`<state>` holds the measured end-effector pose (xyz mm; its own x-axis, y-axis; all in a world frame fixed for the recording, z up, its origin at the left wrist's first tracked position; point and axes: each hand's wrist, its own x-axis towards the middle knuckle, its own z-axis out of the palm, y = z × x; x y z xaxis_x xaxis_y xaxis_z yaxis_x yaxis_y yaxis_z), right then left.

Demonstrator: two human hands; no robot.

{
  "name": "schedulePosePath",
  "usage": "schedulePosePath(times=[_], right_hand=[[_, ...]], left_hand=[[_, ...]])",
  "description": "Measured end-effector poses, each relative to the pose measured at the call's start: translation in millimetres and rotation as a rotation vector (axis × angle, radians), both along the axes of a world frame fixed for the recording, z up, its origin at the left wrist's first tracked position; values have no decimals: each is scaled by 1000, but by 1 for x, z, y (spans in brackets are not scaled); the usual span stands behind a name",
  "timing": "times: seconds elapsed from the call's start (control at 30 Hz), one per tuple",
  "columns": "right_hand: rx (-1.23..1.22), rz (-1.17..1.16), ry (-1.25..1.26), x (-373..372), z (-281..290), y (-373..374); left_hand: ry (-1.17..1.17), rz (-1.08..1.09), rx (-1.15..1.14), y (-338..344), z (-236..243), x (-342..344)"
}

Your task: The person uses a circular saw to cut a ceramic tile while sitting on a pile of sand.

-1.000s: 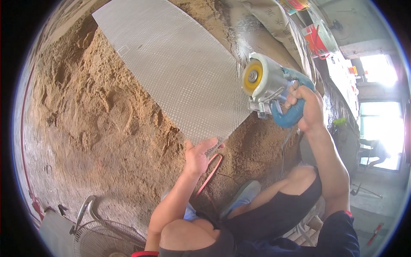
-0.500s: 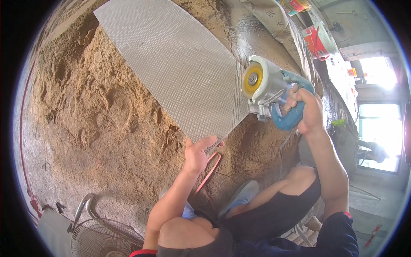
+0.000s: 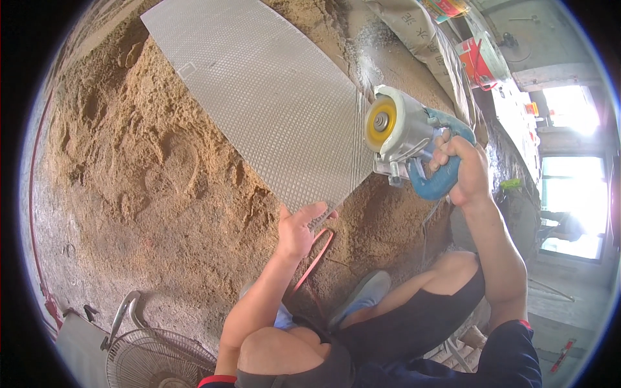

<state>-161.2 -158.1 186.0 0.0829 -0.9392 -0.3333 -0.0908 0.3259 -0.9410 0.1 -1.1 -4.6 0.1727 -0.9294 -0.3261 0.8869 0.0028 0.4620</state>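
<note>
A large grey tile lies on a sand heap, its grid-textured face up. My left hand grips the tile's near corner, thumb on top and fingers partly beneath the edge. In my right hand is a handheld tile cutter with a blue loop handle, a silver motor body and a yellow round part around its spindle. The cutter sits at the tile's right edge, next to several parallel lines. Its cutting edge is hidden from this view. Pale dust hangs just beyond it.
Sand spreads left and under the tile. A pink strap lies near my feet, and a fan stands at lower left. Printed bags and a red-and-white bucket are at upper right. A thin cord hangs below the cutter.
The cutter has shifted very slightly toward me along the tile's edge. The pale dust beyond it looks thicker. My left hand stays on the corner.
</note>
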Motion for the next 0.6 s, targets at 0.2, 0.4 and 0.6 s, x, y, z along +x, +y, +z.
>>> schedulePosePath(times=[0.2,0.4,0.6], right_hand=[[-3,33,19,-5,-1,2],[1,9,39,-4,0,8],[19,2,38,-6,2,11]], left_hand=[[-1,2,19,0,2,-1],[19,24,22,1,2,0],[25,25,17,-1,3,-2]])
